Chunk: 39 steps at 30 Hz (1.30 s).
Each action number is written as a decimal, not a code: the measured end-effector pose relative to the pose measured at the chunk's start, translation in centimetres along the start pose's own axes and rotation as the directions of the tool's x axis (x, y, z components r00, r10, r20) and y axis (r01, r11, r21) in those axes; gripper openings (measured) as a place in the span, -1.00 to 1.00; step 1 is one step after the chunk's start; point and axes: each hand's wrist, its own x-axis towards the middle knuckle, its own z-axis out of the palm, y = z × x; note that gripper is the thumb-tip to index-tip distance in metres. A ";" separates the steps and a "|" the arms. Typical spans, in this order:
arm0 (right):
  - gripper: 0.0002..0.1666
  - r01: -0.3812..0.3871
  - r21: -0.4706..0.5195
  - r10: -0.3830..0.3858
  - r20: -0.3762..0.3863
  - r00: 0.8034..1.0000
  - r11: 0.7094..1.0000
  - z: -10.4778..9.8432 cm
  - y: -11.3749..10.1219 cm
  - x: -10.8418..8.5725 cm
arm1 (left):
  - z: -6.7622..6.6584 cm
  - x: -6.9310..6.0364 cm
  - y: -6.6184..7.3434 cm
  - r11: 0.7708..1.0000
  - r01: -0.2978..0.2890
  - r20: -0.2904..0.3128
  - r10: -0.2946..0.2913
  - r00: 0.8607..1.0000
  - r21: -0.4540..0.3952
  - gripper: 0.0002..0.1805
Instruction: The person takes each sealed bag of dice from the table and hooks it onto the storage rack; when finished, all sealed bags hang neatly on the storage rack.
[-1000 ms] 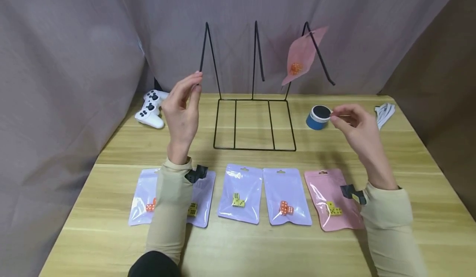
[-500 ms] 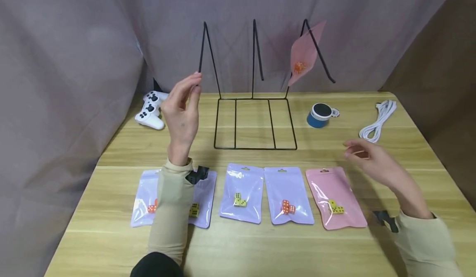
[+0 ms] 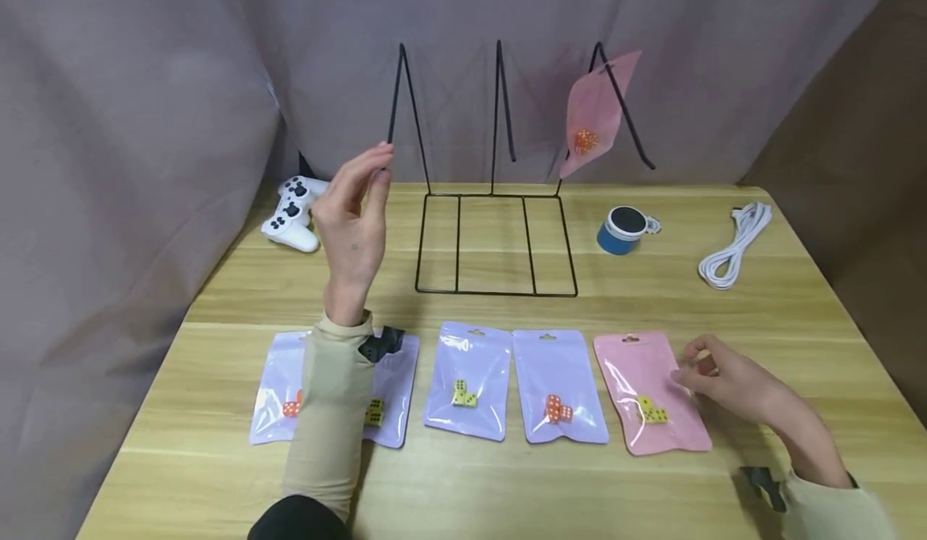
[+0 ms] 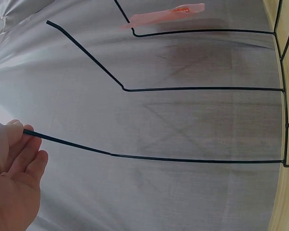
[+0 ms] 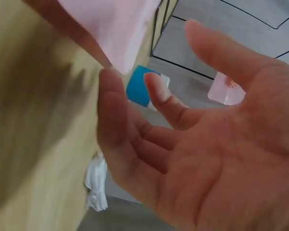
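A black wire rack [image 3: 496, 292] with three raised arms stands at the back of the table. My left hand [image 3: 352, 230] pinches the end of its left arm, as the left wrist view also shows [image 4: 19, 168]. On the right arm hangs a pink bag [image 3: 595, 113] with orange dice. Beside the right edge of a flat pink bag [image 3: 640, 367] with yellow dice is my right hand [image 3: 735, 379], fingers bent loosely and apart; in the right wrist view the hand [image 5: 197, 139] holds nothing. Whether a fingertip touches the bag I cannot tell.
Several purple bags, among them one with yellow dice [image 3: 471, 355] and one with orange dice [image 3: 558, 371], lie in a row, the left ones partly under my left forearm. Behind are a white controller [image 3: 291, 222], a blue jar [image 3: 618, 238] and a white cable [image 3: 731, 250].
My right hand has come from beside the blue jar down toward the viewer, to the flat pink bag. The hanging bag has turned slightly. My left hand has stayed on the rack arm.
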 end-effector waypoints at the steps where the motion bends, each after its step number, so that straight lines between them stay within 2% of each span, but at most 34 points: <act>1: -0.51 -0.004 0.020 0.004 0.013 1.000 1.000 0.3 0.1 -0.1 | 0.1 0.1 0.3 1.000 -0.002 0.002 0.002 1.000 0.004 -0.86; 6: -0.47 0.017 0.071 -0.017 -0.001 1.000 0.997 1.6 0.6 -0.1 | 0.4 0.4 1.2 1.000 -0.003 0.010 0.003 1.000 0.019 -0.87; 12: -0.47 0.018 -0.001 -0.018 -0.064 0.998 1.000 2.0 0.8 0.3 | 0.2 0.3 1.2 1.000 0.005 0.008 -0.005 1.000 0.017 -0.87; 18: -0.57 0.110 0.053 -0.104 -0.100 0.990 0.993 1.5 1.3 0.3 | 0.2 0.2 1.1 1.000 0.010 0.009 -0.010 1.000 0.025 -0.87; 23: -0.68 0.165 0.029 -0.155 -0.218 0.964 0.986 0.1 1.1 0.1 | 0.1 0.4 1.1 0.999 -0.008 0.011 0.007 1.000 0.033 -0.88; 28: -0.70 0.190 -0.020 -0.186 -0.344 0.920 0.981 -0.7 0.4 0.1 | 0.1 0.5 1.1 0.999 -0.002 0.013 0.002 1.000 0.039 -0.87; 30: -0.70 0.208 -0.013 -0.198 -0.367 0.909 0.978 -0.9 0.0 0.1 | 0.1 0.4 1.1 0.999 -0.003 0.013 0.002 1.000 0.043 -0.87; 35: -0.69 0.212 0.016 -0.190 -0.386 0.903 0.977 -1.1 -0.9 0.0 | 0.2 0.3 1.0 0.999 -0.009 0.010 0.009 1.000 0.045 -0.87; 39: -0.69 0.241 -0.010 -0.221 -0.441 0.870 0.971 -1.2 -1.5 0.0 | 0.2 0.3 1.1 0.999 -0.007 0.013 0.006 1.000 0.044 -0.87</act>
